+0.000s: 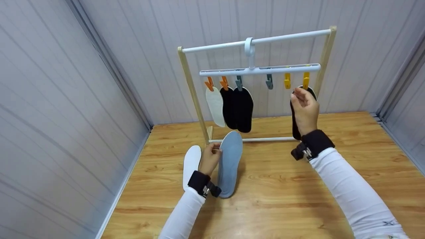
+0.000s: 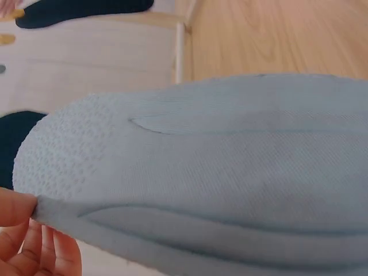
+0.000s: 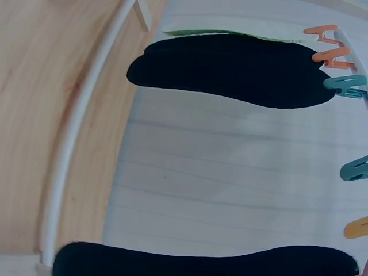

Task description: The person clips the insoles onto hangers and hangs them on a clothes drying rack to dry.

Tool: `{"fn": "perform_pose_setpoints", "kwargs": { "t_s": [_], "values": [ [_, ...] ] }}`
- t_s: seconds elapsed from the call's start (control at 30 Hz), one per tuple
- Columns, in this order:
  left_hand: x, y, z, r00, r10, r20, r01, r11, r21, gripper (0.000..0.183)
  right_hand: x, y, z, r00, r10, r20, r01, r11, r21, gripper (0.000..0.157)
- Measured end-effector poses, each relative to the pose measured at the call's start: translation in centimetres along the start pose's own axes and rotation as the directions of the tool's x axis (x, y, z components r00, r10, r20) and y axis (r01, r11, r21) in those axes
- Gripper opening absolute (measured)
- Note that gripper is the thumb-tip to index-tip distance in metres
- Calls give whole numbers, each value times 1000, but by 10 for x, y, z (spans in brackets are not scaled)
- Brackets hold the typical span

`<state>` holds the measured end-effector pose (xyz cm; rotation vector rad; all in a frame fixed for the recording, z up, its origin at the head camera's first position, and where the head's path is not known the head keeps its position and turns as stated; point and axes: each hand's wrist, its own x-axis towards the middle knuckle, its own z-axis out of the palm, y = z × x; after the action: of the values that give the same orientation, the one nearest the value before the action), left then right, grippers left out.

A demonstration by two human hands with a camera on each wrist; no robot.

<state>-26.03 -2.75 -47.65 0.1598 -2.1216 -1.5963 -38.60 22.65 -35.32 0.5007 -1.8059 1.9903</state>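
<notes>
My left hand (image 1: 210, 160) pinches the edge of a grey-blue insole (image 1: 230, 162) near its upper end, between thumb and fingers. The insole stands upright over the table, and its dotted end and curved seams fill the left wrist view. At the right end of the hanger, my right hand (image 1: 306, 109) pinches a black insole (image 1: 295, 124) near its top, just under a yellow clip (image 1: 306, 80). My fingers cover part of that insole in the head view. Its long dark edge runs along the bottom of the right wrist view.
A white hanger (image 1: 229, 72) hooks over the rack's top bar (image 1: 285, 39). Its left clips hold a whitish insole (image 1: 215, 106) and two black insoles (image 1: 242, 109). A grey clip (image 1: 269, 81) and another yellow clip (image 1: 287, 81) hang bare. A white insole (image 1: 192, 162) lies on the table.
</notes>
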Motion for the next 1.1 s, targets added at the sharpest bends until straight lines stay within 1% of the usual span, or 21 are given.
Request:
{"fn": "perform_pose_setpoints", "kwargs": {
  "t_s": [0.1, 0.2, 0.27, 0.33, 0.5, 0.7, 0.8, 0.93, 1.1],
  "values": [
    [-3, 5, 7, 999, 34, 12, -34, 999, -25, 18, 0, -7, 6, 999, 24, 28, -21, 995, -97, 38],
    [-4, 6, 13, 999, 32, 34, -30, 999, -38, 17, 2, -9, 10, 998, 45, 50, -36, 985, -169, 39],
    [-4, 8, 16, 998, 32, 48, -30, 999, -42, 18, 5, -8, 13, 997, 55, 54, -44, 983, -177, 41],
    [-4, 10, 18, 998, 36, 56, -33, 998, -47, 17, 11, -1, 15, 997, 65, 50, -56, 983, -174, 41],
    [-4, 16, 24, 995, 59, 84, -55, 997, -54, 17, 30, 16, 19, 990, 131, 46, -119, 974, -195, 46],
    [-6, 18, 31, 989, 66, 129, -56, 995, -83, 16, 45, 16, 24, 977, 196, 88, -169, 953, -250, 53],
    [-6, 18, 35, 986, 82, 145, -70, 994, -85, 16, 49, 16, 25, 970, 230, 83, -200, 940, -276, 55],
    [-6, 19, 39, 982, 86, 169, -74, 994, -75, 16, 53, 20, 25, 971, 228, 72, -199, 936, -289, 55],
    [-5, 19, 41, 981, 78, 175, -65, 995, -81, 16, 56, 28, 24, 988, 134, 72, -109, 954, -281, 50]
  ]
}}
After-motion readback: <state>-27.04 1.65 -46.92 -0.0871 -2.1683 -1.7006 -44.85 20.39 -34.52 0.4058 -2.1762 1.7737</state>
